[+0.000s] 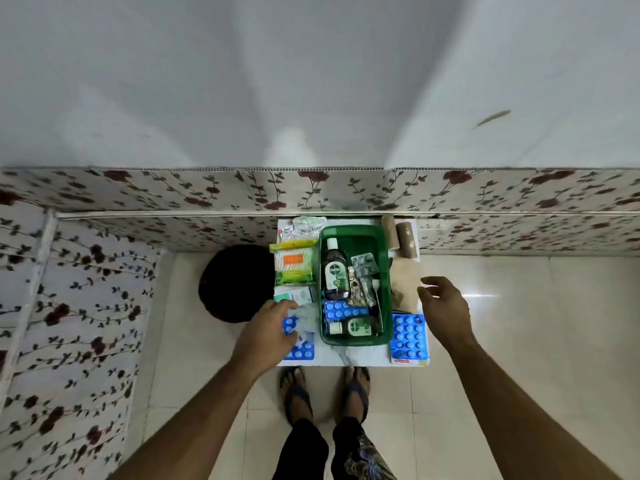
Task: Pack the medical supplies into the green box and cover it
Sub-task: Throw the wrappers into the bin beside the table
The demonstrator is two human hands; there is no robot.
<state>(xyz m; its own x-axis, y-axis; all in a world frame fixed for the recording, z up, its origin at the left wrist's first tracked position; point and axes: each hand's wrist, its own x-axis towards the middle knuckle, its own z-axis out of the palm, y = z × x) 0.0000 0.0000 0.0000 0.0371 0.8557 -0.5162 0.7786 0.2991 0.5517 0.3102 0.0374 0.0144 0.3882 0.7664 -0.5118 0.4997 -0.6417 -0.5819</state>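
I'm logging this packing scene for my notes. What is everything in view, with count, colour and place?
Green plastic box: 1, green, table centre.
Dettol bottles: 2, brown-green, in the box; large one far side, small one near side.
Blue blister pill sheets: 3; one in box, one right of box, one left under the hand.
Silver blister strips: in box; more at far left corner.
Cotton bud pack: 1, green-white, left of box.
Small white carton: 1, left of box.
Brown bandage rolls: 2, far right.
Black round object: 1, floor, left.
Left hand: over left blue sheet.
Right hand: open, right of box.
Feet in sandals: 2.
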